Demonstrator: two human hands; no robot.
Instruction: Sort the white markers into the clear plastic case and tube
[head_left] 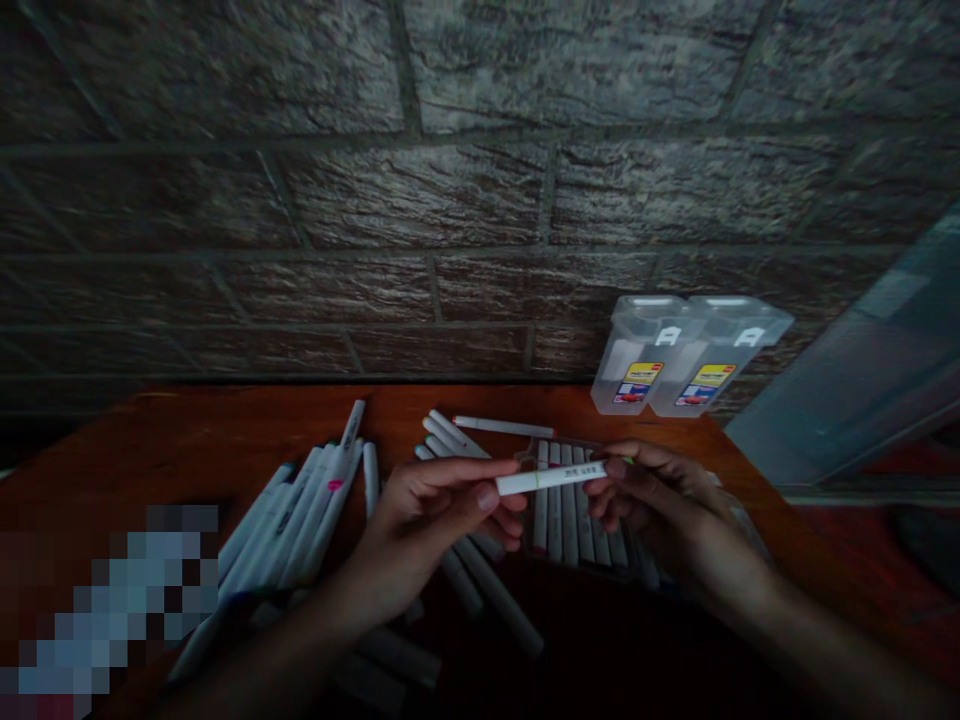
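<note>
White marker [551,478] between both hands

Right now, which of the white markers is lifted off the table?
The marker held level between the left hand and right hand. The other markers all lie on the table, loose or packed side by side.

Open over bare table [172,430] left of centre, up to the brick wall [450,200]. Blocked below that by a heap of markers [300,510]. Crowded at centre by a tray of markers [570,520] under the left hand [427,520] and right hand [660,510], both pinching one marker [551,478]. Hemmed in at right by two clear boxes [686,355] against the wall and a slanted pane [862,390].
</note>
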